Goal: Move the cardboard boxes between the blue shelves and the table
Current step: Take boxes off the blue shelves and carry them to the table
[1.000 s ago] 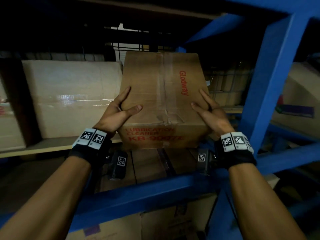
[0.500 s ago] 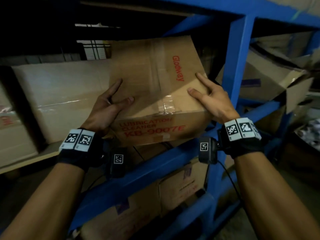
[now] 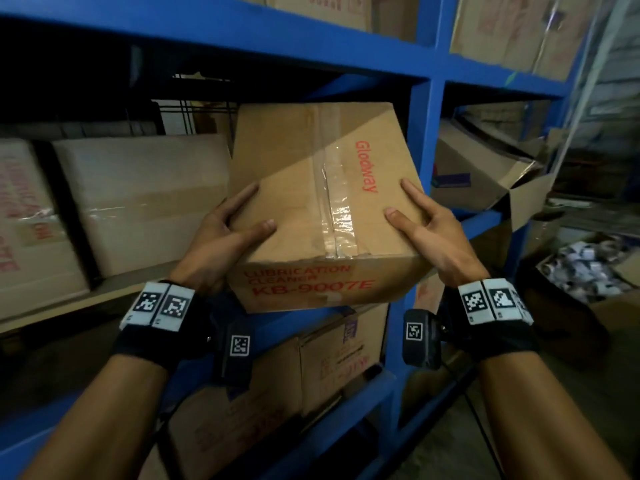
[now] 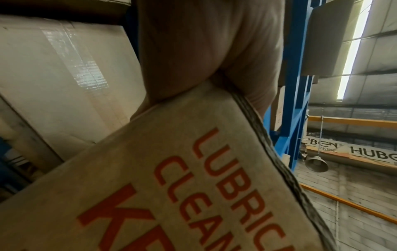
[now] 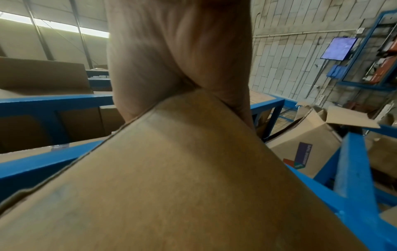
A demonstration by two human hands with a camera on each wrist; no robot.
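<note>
A brown cardboard box (image 3: 311, 188), taped along its top and printed "Glodway" and "LUBRICATION CLEANER KB-9007E", is held in the air in front of the blue shelves (image 3: 424, 168). My left hand (image 3: 239, 220) grips its near left corner, thumb on top and fingers along the side. My right hand (image 3: 415, 213) grips the near right corner the same way. In the left wrist view the left hand (image 4: 204, 51) straddles the box's edge (image 4: 171, 186). The right wrist view shows the right hand (image 5: 178, 42) over the box's corner (image 5: 171, 169). The box's underside is hidden.
A pale taped box (image 3: 145, 195) stands on the shelf board to the left. More boxes (image 3: 339, 362) fill the shelf below. A torn open box (image 3: 485, 174) lies in the bay to the right, with a bin of scraps (image 3: 588, 271) on the floor.
The box has come out of the shelf bay toward me and to the right, both hands keeping their hold. My view has turned right, showing the neighbouring bay.
</note>
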